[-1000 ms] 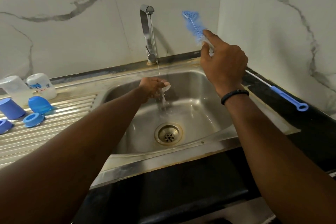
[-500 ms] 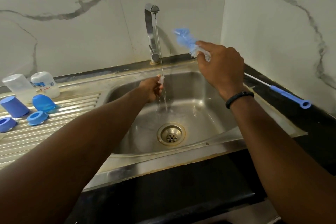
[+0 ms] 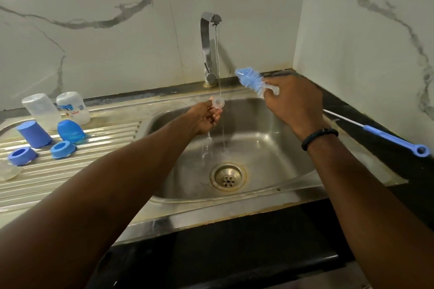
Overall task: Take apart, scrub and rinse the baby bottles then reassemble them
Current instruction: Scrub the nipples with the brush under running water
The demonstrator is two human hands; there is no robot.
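My left hand (image 3: 206, 118) holds a clear silicone teat (image 3: 218, 103) under the thin stream from the tap (image 3: 208, 49), over the steel sink (image 3: 277, 148). My right hand (image 3: 293, 103) grips a small blue bristle brush (image 3: 251, 79) by its clear handle, to the right of the stream, bristles pointing up-left. On the drainboard (image 3: 94, 166) at left stand two upturned clear bottles (image 3: 41, 107) (image 3: 73, 107), two blue caps (image 3: 34, 134) (image 3: 70, 130) and two blue collar rings (image 3: 22, 156) (image 3: 63, 149).
A long blue-handled thin brush (image 3: 394, 139) lies on the black counter right of the sink. A clear teat (image 3: 8, 171) lies at the drainboard's left edge. The drain (image 3: 227, 177) sits mid-basin. Marble walls close the back and right side.
My right hand has come down and toward the stream with the brush. My left hand has lifted the teat up into the water.
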